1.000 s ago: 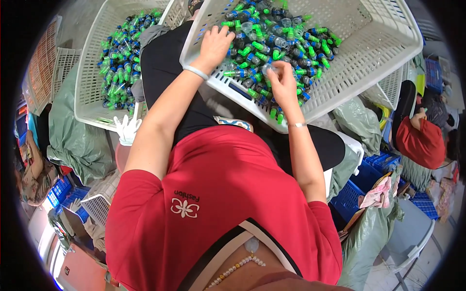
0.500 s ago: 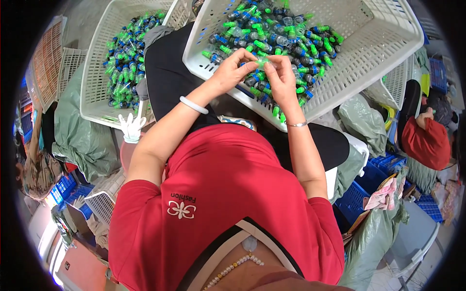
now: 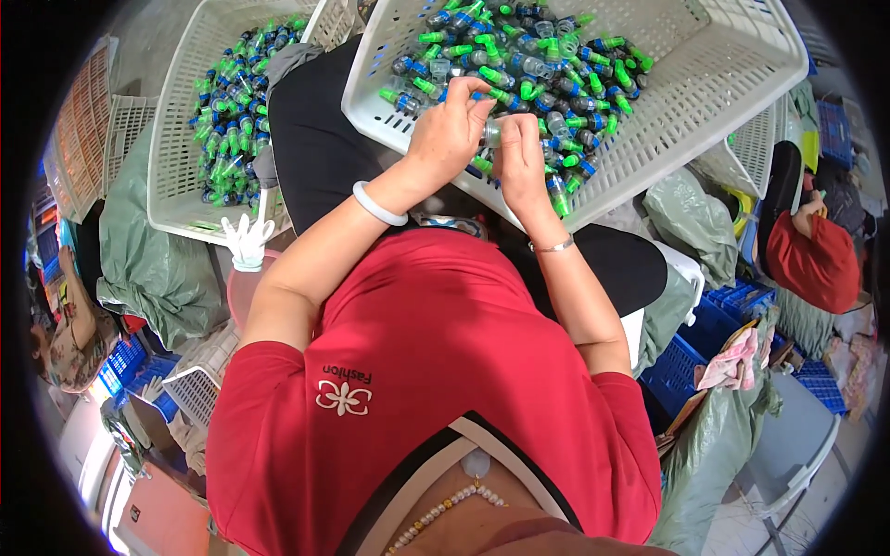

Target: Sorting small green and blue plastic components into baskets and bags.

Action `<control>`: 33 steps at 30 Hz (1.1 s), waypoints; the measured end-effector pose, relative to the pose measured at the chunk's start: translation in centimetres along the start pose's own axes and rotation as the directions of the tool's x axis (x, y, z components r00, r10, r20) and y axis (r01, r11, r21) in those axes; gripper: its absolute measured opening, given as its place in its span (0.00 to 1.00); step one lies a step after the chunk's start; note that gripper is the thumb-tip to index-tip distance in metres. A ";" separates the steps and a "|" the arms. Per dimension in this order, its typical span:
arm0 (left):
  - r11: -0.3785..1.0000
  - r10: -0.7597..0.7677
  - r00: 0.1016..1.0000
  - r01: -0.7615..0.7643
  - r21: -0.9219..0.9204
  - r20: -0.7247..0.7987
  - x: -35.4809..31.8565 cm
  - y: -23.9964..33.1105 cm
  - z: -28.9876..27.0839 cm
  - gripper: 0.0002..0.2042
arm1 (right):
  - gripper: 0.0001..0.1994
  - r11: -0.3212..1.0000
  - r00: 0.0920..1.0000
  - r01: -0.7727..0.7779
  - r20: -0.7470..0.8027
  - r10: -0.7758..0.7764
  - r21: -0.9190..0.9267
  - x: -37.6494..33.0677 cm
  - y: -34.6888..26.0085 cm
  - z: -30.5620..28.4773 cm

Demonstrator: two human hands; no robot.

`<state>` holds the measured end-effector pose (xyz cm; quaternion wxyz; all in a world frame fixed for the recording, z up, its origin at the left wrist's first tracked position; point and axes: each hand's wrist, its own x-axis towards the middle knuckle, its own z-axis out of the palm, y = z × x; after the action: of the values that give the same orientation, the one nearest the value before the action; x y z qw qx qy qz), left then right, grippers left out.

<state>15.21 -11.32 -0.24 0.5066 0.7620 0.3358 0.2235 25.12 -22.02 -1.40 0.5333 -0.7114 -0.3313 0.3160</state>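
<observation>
Between my hands, above the near edge of a white crate [image 3: 369, 130], is a small clear plastic bottle-like piece [image 3: 491, 134]. My right hand [image 3: 522, 167] pinches it from the right with bent fingers. My left hand [image 3: 445, 134] is closed in a pinch right beside it, thumb against the curled forefinger; whatever lies between those fingertips is hidden. The crate holds a heap of small dark and clear bottles [image 3: 533, 67] with blue bands and bright green tops.
Another white crate [image 3: 167, 176] with similar bottles stands to the left. A white glove [image 3: 247, 243] sits near its corner. Green sacks [image 3: 153, 250] and blue crates [image 3: 672, 371] lie on both sides. Another person in red [image 3: 814, 259] is at the far right.
My hands have drawn slightly down and turned. The clear piece now shows between them, where a pale green glimmer showed between the fingertips before.
</observation>
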 end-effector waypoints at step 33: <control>0.650 0.480 0.876 -0.385 0.655 0.039 2.9 -7.5 -5.2 0.13 | 0.17 0.581 0.945 0.188 -0.015 -0.325 -0.792 12.7 6.7 -4.7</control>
<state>11.48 -3.99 -5.10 0.1206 0.9289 0.2338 0.2608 37.16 -15.75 -7.98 0.2355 -0.8386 -0.4913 0.0024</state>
